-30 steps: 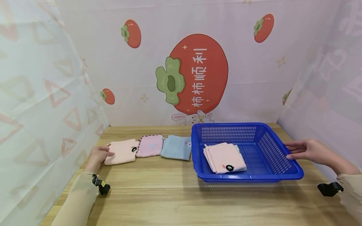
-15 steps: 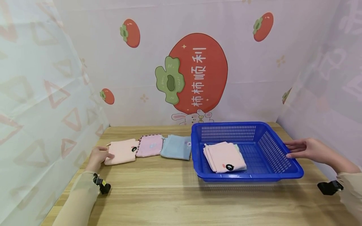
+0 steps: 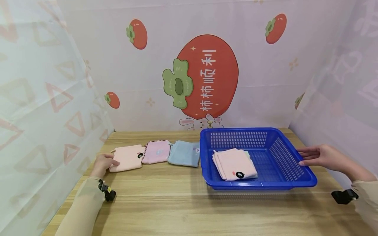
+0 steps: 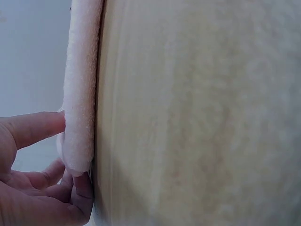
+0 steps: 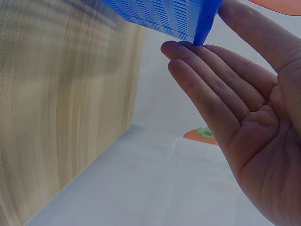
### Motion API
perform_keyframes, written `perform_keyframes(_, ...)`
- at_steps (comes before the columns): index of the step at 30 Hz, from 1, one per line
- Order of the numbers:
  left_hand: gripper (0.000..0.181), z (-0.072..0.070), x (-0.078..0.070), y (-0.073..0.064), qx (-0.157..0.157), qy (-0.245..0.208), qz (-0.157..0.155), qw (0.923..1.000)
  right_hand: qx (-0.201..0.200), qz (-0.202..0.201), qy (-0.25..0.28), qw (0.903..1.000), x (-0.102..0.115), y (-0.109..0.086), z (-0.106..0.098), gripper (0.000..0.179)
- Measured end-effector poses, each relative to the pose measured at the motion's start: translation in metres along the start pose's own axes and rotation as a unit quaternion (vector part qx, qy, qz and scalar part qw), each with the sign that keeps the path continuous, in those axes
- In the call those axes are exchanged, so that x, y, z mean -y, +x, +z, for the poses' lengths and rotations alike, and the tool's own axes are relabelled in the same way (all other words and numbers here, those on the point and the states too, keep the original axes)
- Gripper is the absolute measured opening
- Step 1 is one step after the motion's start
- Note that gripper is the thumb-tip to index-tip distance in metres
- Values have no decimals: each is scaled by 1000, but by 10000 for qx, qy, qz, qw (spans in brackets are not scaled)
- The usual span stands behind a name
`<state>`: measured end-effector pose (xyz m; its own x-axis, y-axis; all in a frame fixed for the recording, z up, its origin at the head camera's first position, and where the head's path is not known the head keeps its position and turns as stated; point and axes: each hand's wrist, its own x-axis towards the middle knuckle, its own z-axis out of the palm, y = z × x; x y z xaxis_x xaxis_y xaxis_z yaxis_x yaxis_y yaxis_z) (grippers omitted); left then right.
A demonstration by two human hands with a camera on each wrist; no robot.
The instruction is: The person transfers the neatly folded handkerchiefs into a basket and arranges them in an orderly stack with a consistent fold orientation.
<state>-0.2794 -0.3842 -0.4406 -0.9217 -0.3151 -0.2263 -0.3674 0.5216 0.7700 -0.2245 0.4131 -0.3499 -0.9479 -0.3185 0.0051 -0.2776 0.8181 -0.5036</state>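
At the left of the table lies a folded pale pink towel (image 3: 127,158) with a black eye patch. My left hand (image 3: 102,164) pinches its left edge; in the left wrist view the thumb (image 4: 40,127) is on top and the fingertips are at the lower edge, partly hidden. My right hand (image 3: 323,159) holds the right rim of a blue plastic basket (image 3: 262,184), thumb over the rim and nearly straight fingers (image 5: 207,80) under it. Inside the basket, toward its left, lies a stack of folded pink towels (image 3: 234,164) with a similar eye patch.
Beside the pink towel lie a folded lilac-pink towel (image 3: 156,152) with a dark checked edge and a folded light blue towel (image 3: 183,154), close to the basket's left wall. White printed cloth (image 3: 257,82) encloses the wooden table (image 3: 165,209) at back and sides.
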Motion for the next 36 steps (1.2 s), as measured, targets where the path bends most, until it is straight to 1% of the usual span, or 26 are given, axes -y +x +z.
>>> perform_keyframes(3, 64, -1, 0, 1, 70, -9, -12, 10000, 8, 8, -20, 10000, 0, 0, 0, 56)
perform_keyframes(6, 64, 0, 0, 3, 115, -118, -98, 9998, -12, 3, -42, 10000, 0, 0, 0, 56)
perform_keyframes(15, 74, -1, 1, 8, 254, -217, -278, 9991, -1, 29, -31, 10000, 0, -1, 1, 57)
perform_keyframes(21, 74, -3, 1, 9, 293, -264, -275, 9988, -26, 9, 15, 10000, 2, -2, 1, 56)
perform_keyframes(25, 73, -3, 2, 8, 338, -373, -220, 9985, -31, -14, 32, 10000, 2, -2, 1, 56)
perform_keyframes(27, 72, -3, 2, 7, 340, -414, -146, 9985, -24, 3, 27, 10000, 2, -2, 0, 56)
perform_keyframes(32, 69, -3, 0, 4, 273, -453, -53, 9986, -27, 43, -26, 10000, 1, -1, 0, 57)
perform_keyframes(36, 70, -2, -1, 3, 273, -609, -112, 9977, -6, 48, -65, 10000, 0, 0, 1, 57)
